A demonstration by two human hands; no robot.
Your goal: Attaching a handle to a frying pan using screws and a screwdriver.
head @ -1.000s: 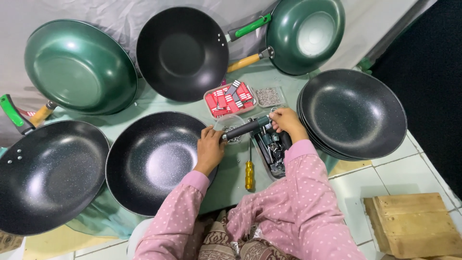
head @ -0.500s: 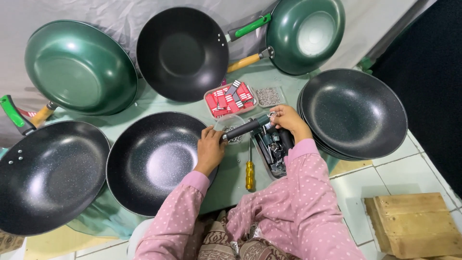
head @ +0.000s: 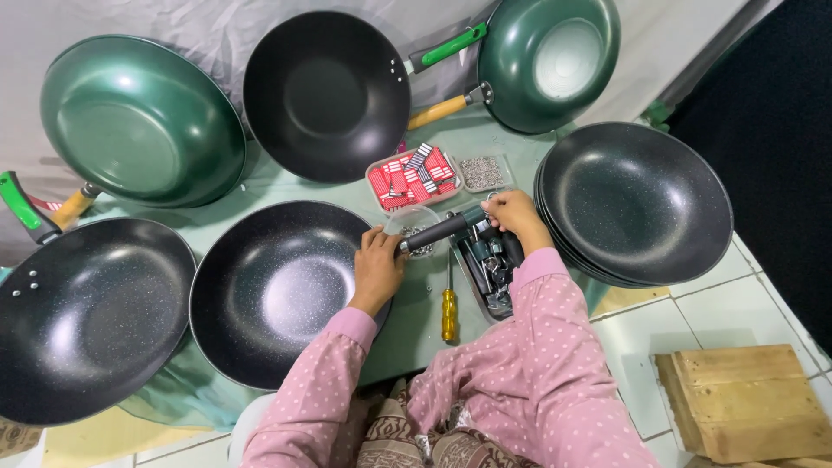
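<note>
A black speckled wok (head: 277, 290) lies in front of me on the green-covered table (head: 407, 334). My left hand (head: 378, 269) rests on its right rim, where a dark handle (head: 438, 231) meets the pan. My right hand (head: 511, 215) grips the far end of that handle. Below my right hand is a narrow tray of metal fittings (head: 487, 269). A yellow-handled screwdriver (head: 448, 305) lies on the table between my arms.
A stack of black woks (head: 637, 201) sits at right, another black wok (head: 82, 316) at left. Green and black woks (head: 325, 91) lean at the back. A red-filled box (head: 412, 178), a screw tray (head: 483, 172) and a wooden crate (head: 745, 403) are nearby.
</note>
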